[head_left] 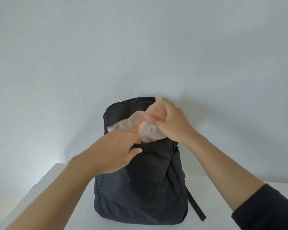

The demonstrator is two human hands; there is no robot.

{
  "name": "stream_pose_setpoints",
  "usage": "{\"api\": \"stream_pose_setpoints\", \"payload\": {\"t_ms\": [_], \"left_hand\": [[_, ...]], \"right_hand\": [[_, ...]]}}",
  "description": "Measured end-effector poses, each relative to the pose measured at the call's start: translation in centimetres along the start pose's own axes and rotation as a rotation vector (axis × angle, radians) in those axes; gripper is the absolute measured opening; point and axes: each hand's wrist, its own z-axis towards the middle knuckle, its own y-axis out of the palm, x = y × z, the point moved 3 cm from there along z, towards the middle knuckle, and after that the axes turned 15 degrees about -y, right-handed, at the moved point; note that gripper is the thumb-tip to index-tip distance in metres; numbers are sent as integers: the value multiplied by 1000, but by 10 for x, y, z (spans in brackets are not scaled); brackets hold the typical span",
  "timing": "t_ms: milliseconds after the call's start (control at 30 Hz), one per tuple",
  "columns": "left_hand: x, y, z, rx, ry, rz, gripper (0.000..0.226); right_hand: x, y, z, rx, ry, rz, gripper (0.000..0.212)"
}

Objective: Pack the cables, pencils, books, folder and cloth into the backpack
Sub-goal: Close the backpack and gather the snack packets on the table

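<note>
While the black backpack (140, 188) stands on the white table (219, 219) against the wall (90, 63), the right grip (170, 123) is clenched round a bunch of beige cloth (150, 132) at the bag's open top. The cloth's lower part is hidden inside. The left grip (116, 151) rests at the opening, fingers buried under the cloth, so I cannot tell whether it holds anything.

Soft, even light; a brighter glow sat low-left on the wall (45, 146); my backpack (140, 188) cast faint shadow; edges bowed; detail looked soft.
</note>
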Motion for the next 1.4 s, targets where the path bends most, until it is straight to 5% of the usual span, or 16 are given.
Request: {"api": "stream_pose_setpoints", "payload": {"t_ms": [167,433,600,667,867,933,1067,1400], "left_hand": [[16,17,-2,132,9,99,30],[54,49,5,161,72,-107,26],[46,44,12,241,151,-260,17],[43,35,15,303,177,-242,13],[34,30,18,325,163,-283,8],[27,28,20,382,188,-199,18],[-18,21,22,430,40,-204,29],[-49,32,1,266,-42,-103,78]], "right_hand": [[6,45,3,-94,67,303,65],[7,50,-1,-186,145,614,65],[6,24,-4,-80,-121,173,23],[11,17,-5,-62,-191,95,34],[19,7,-24,-489,-7,67,65],[20,3,-28,-399,-55,146,58],[34,-3,-50,-92,-384,23,11],[35,19,-55,-22,-544,-252,34]]}}
